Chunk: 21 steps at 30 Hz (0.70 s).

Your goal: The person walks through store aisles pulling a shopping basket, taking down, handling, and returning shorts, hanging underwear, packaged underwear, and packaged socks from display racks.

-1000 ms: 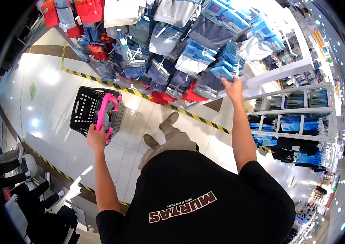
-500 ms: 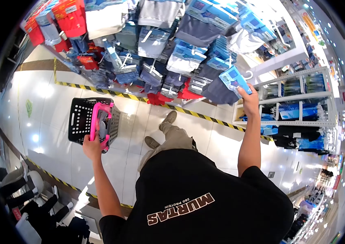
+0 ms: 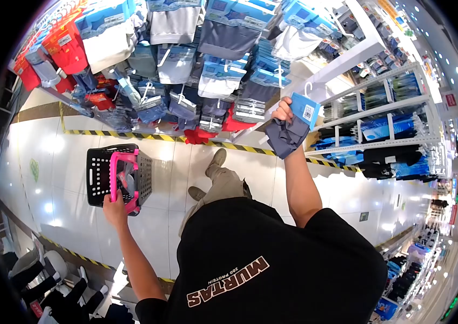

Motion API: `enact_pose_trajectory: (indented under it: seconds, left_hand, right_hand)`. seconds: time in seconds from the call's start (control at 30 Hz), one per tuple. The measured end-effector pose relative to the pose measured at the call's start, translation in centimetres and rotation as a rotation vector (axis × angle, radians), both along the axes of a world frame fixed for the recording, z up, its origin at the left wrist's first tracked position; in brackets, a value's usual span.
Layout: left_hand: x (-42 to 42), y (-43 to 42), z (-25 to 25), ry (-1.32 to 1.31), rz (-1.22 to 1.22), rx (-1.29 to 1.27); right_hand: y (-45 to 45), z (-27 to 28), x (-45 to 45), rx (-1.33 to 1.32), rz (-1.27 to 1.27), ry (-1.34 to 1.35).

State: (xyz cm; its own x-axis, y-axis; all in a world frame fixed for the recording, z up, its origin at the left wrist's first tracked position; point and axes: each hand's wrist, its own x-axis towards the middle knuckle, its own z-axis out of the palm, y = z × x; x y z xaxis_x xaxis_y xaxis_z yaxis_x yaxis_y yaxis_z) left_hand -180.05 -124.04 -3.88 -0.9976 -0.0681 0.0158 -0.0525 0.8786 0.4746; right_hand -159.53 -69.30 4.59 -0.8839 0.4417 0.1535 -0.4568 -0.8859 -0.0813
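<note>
Taking the black basket (image 3: 145, 175) as my landmark, I see the shopper's left hand (image 3: 115, 209) on its near side, fingers wrapped round the pink handle (image 3: 113, 175). Whether the basket hangs from that hand or rests on the floor (image 3: 72, 216), I can't tell. Something greyish lies inside it, too hidden to name.

Well to the right of the basket and farther forward, the right hand (image 3: 283, 109) holds up a grey garment (image 3: 287, 137) on a blue card (image 3: 305, 110). Its fingers are curled at the card's edge, pinching the piece; the thumb I can't make out. The cloth droops in front of the wrist, and a white hook tops the card.

Beyond the basket, carded clothes (image 3: 177, 67) hang in rows above the yellow-and-black tape (image 3: 261, 149). Far to its right stands a white shelf unit (image 3: 376, 144).
</note>
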Motion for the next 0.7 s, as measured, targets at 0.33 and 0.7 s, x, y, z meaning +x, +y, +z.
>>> enact_pose_trajectory:
  seconds: [0.33, 0.7]
  left_hand:
    - [0.1, 0.1, -0.9, 0.064, 0.005, 0.067]
    - [0.2, 0.5, -0.2, -0.010, 0.017, 0.045]
  right_hand:
    - [3.9, -1.6, 0.7, 0.290, -0.358, -0.838]
    - [5.7, -4.2, 0.9, 0.973, -0.640, -1.030]
